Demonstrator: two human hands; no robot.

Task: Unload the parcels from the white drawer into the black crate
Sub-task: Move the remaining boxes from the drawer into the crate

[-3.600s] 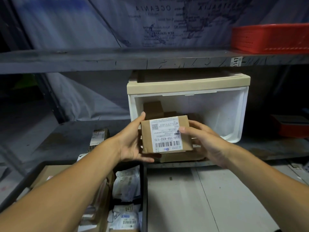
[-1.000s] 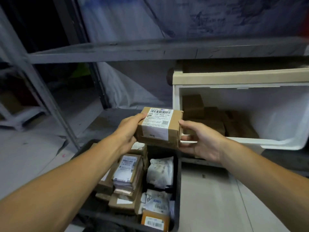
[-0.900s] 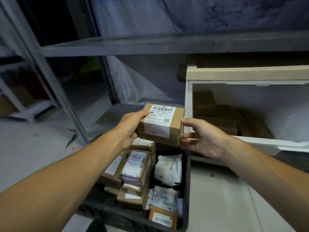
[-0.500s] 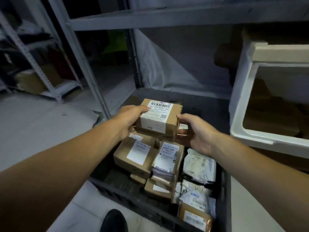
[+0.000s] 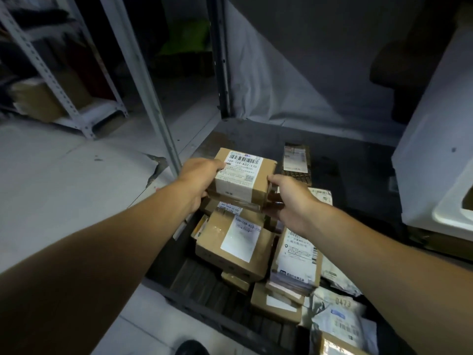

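A small brown cardboard parcel [image 5: 243,175] with a white barcode label sits between my two hands at the far end of the black crate [image 5: 202,307]. My left hand [image 5: 197,183] grips its left side and my right hand [image 5: 289,198] grips its right side. The parcel's underside lies on or just above other boxes; I cannot tell if it touches them. The crate holds several brown boxes [image 5: 235,244] and grey mailer bags [image 5: 343,321]. The white drawer [image 5: 435,155] stands at the right edge, its opening mostly out of view.
A flat labelled parcel [image 5: 297,160] lies on the dark low shelf behind the crate. A grey metal rack upright [image 5: 151,103] stands just left of my hands. Pale floor spreads to the left, with another rack [image 5: 64,93] farther off. A dark shoe tip [image 5: 192,348] shows at the bottom.
Both hands have carried the parcel from in front of the white drawer leftward and down to the crate's far end. My view has swung left and down with it.
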